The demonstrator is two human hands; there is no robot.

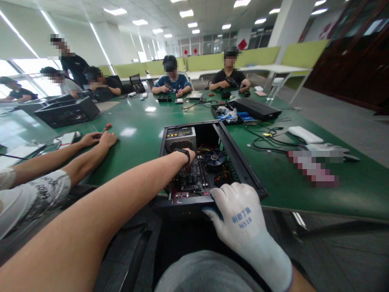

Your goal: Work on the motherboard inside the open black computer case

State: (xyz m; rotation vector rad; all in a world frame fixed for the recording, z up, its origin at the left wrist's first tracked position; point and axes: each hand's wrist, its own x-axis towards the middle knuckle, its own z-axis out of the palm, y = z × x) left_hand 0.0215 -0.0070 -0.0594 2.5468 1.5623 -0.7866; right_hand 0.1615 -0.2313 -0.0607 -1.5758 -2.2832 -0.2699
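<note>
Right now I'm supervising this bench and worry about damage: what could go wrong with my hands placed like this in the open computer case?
1. The left hand is bare and deep among the motherboard parts, so a scrape or static touch seems possible.
2. The watch strap on that wrist could snag the loose wires beside the cooler fan.
3. The gloved right hand grips the computer case at the table edge; the case might slip off.

The room was bright, lit by ceiling panels (115, 11) and blown-out windows (18, 69) at left. Glare patches sat on the green table (136, 121). Wide-angle distortion bent the edges, and faces were pixelated.
</note>
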